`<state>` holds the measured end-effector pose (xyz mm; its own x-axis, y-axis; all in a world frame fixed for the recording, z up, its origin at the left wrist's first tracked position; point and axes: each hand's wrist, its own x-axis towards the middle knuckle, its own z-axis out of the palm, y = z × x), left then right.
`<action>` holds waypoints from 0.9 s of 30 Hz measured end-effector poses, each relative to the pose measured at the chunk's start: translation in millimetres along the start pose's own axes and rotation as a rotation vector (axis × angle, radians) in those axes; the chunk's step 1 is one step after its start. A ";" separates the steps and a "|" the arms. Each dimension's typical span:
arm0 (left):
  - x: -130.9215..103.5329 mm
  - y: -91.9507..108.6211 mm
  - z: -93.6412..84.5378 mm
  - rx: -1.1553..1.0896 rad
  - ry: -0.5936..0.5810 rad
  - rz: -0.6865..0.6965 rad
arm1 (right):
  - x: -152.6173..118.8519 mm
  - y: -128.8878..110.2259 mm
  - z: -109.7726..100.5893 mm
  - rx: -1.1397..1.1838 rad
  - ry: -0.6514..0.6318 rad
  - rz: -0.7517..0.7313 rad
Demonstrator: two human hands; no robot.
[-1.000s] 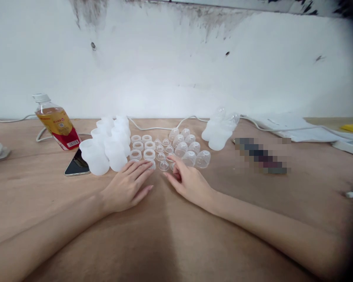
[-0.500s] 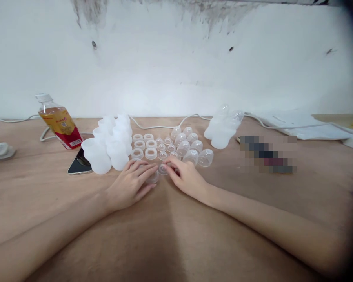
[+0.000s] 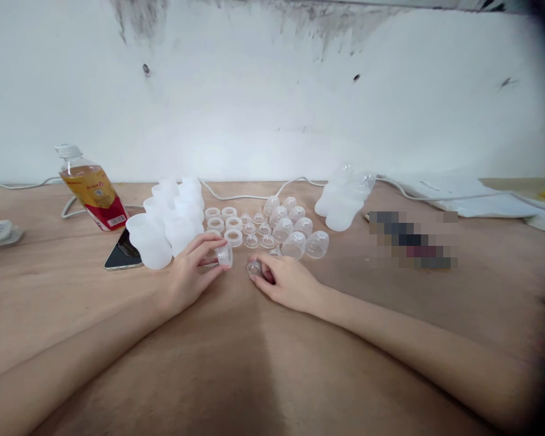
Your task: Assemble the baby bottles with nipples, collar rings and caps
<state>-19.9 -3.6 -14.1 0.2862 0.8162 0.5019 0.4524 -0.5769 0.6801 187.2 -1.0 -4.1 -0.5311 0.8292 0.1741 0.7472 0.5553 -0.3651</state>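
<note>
My left hand (image 3: 195, 269) pinches a translucent screw ring (image 3: 224, 255) between thumb and fingers, tilted on its side. Just to its right, my right hand (image 3: 286, 280) grips a clear bottle teat (image 3: 254, 268) by its edge, tipped over. A small gap separates the ring and the teat. Behind my hands stand several flat white rings (image 3: 233, 237) in two columns. Beside them are several clear teats (image 3: 251, 241), upright, one partly hidden by my right hand. Several clear dome caps (image 3: 293, 244) sit further right.
Several milky bottle bodies (image 3: 151, 242) stand at left, by a phone (image 3: 122, 254) and a drink bottle (image 3: 93, 188). Capped bottles (image 3: 343, 200) stand back right, near a blurred-out object (image 3: 413, 239). A white cable (image 3: 245, 196) runs along the wall; white plastic sheeting (image 3: 449, 194) lies far right.
My left hand has lifted the ring off the table and tilted it. My right hand has picked up the teat and tipped it, moving slightly nearer to me.
</note>
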 end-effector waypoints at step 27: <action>-1.4 5.4 -1.3 -0.173 -0.160 -0.081 | -1.0 4.1 4.0 0.474 0.355 -0.007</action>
<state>-19.0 -7.9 -10.5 0.3911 0.8468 0.3604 0.3316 -0.4950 0.8031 189.2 0.2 -9.5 -0.3077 0.8418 0.4435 0.4410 0.5392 -0.7175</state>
